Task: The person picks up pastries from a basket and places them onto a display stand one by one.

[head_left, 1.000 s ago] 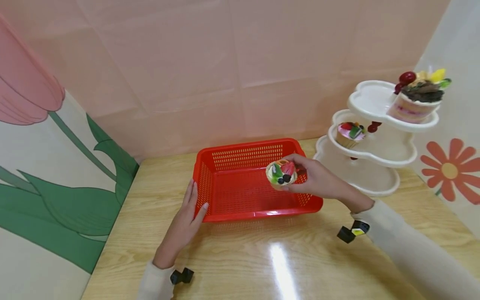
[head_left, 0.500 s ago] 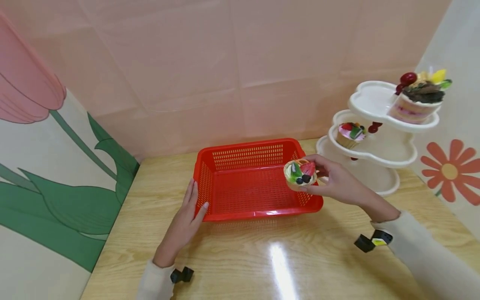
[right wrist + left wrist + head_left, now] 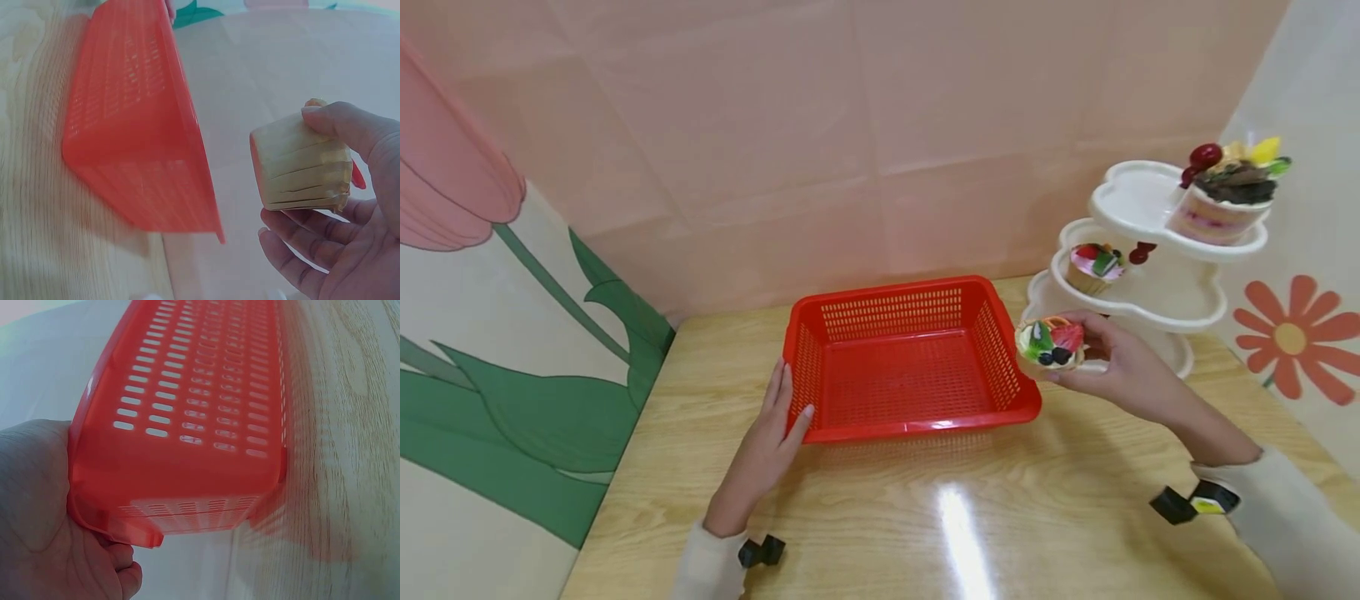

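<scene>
My right hand (image 3: 1123,371) holds a cupcake (image 3: 1049,343) with cream, berries and a green leaf, just beyond the red plastic basket's right rim. In the right wrist view, the cupcake's pleated wrapper (image 3: 303,162) sits between thumb and fingers, its base facing the basket. At the other end, my left hand (image 3: 763,446) grips the basket (image 3: 917,429) by its left rim near the front corner. The left wrist view shows fingers (image 3: 128,578) bent in under the lip. In the head view, the basket's slotted inside holds nothing.
A white three-tier stand (image 3: 1138,208) rises at the right, behind my right hand. A layered cake (image 3: 1221,217) topped with fruit sits on its top tier, and a pink-topped cupcake (image 3: 1088,271) on the middle one. A wooden table (image 3: 850,517) lies beneath, with a wall behind.
My right hand has carried the cupcake rightward, from over the inside of the basket to past its right rim. My left hand and the basket have stayed in place.
</scene>
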### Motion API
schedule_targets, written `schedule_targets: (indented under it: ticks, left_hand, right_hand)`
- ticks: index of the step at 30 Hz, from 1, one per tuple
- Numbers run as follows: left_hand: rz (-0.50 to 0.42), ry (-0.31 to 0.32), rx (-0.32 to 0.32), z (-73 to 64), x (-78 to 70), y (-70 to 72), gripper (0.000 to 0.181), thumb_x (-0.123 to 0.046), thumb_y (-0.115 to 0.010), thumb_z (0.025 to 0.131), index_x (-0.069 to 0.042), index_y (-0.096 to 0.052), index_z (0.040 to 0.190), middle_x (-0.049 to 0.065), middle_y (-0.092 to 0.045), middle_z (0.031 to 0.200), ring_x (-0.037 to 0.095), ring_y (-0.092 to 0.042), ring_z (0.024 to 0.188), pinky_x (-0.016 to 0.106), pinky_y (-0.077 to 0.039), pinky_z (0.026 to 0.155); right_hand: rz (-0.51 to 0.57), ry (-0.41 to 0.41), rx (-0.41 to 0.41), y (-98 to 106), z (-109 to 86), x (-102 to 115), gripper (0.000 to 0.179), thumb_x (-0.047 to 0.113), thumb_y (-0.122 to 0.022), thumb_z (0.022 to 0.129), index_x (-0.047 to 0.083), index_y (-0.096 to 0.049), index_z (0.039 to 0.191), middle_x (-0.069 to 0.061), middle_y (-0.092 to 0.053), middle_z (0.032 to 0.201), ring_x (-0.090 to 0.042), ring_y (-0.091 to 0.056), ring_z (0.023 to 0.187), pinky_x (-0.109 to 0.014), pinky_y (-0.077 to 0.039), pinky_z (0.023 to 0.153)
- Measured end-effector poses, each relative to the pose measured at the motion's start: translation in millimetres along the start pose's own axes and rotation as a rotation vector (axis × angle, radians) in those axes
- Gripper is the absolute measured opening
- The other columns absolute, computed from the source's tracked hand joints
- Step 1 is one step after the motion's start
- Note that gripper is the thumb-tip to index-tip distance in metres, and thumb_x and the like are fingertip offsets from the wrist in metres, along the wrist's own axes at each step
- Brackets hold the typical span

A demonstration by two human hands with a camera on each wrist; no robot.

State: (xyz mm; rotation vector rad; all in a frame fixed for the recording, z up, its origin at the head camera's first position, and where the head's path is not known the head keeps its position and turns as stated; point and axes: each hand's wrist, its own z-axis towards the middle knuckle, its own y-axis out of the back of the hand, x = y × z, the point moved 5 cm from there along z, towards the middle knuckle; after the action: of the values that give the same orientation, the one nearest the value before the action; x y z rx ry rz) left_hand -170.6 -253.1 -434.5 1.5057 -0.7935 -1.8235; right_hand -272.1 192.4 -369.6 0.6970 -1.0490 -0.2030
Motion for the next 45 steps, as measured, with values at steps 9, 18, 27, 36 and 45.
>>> schedule_targets:
  ticks: [9, 18, 27, 36, 45]
  left_hand:
    - [0.003, 0.003, 0.004, -0.8, 0.7, -0.7, 0.079, -0.052, -0.039, 0.107, -0.01, -0.003, 0.163, -0.004, 0.011, 0.17, 0.027, -0.01, 0.155, 0.055, -0.027, 0.117]
    - [-0.007, 0.009, 0.006, -1.3, 0.4, 0.4, 0.079, -0.05, -0.042, 0.108, -0.011, -0.002, 0.164, -0.005, 0.011, 0.17, 0.027, -0.01, 0.155, 0.055, -0.027, 0.117]
    - [0.0, -0.01, -0.004, -0.8, 0.9, -0.4, 0.076, -0.036, -0.048, 0.109, -0.01, -0.002, 0.164, -0.003, 0.009, 0.17, 0.03, -0.012, 0.155, 0.058, -0.029, 0.115]
    - [0.005, -0.005, -0.003, -0.4, -0.6, 0.3, 0.076, -0.034, -0.049, 0.108, -0.01, -0.002, 0.164, -0.003, 0.009, 0.17, 0.03, -0.012, 0.155, 0.057, -0.029, 0.115]
    - [0.013, 0.009, 0.002, 0.4, 0.1, -0.2, 0.077, -0.038, -0.048, 0.108, -0.011, -0.002, 0.164, -0.003, 0.01, 0.17, 0.029, -0.011, 0.155, 0.056, -0.029, 0.115]
  right_hand:
    - [0.034, -0.025, -0.099, 27.7, -18.4, -18.5, 0.065, -0.002, -0.086, 0.078, 0.002, -0.055, 0.135, 0.014, -0.061, 0.114, -0.002, -0.061, 0.09, -0.011, -0.05, 0.075]
    - [-0.004, -0.147, -0.132, 44.0, -30.5, -30.4, 0.061, 0.006, -0.085, 0.082, 0.006, -0.054, 0.135, 0.013, -0.061, 0.108, -0.003, -0.062, 0.085, -0.017, -0.053, 0.067]
    - [-0.057, -0.184, -0.191, 66.8, -37.0, -46.1, 0.063, 0.005, -0.085, 0.082, 0.006, -0.053, 0.137, 0.019, -0.059, 0.105, -0.001, -0.06, 0.08, -0.017, -0.051, 0.061]
    - [-0.095, -0.215, -0.264, 88.2, -34.9, -60.6, 0.063, 0.008, -0.085, 0.083, 0.004, -0.052, 0.136, 0.031, -0.056, 0.102, 0.012, -0.057, 0.08, -0.01, -0.049, 0.062]
    - [-0.119, -0.23, -0.322, 99.8, -28.9, -70.6, 0.066, 0.012, -0.083, 0.085, 0.0, -0.048, 0.14, 0.034, -0.052, 0.101, 0.015, -0.052, 0.082, -0.005, -0.046, 0.065]
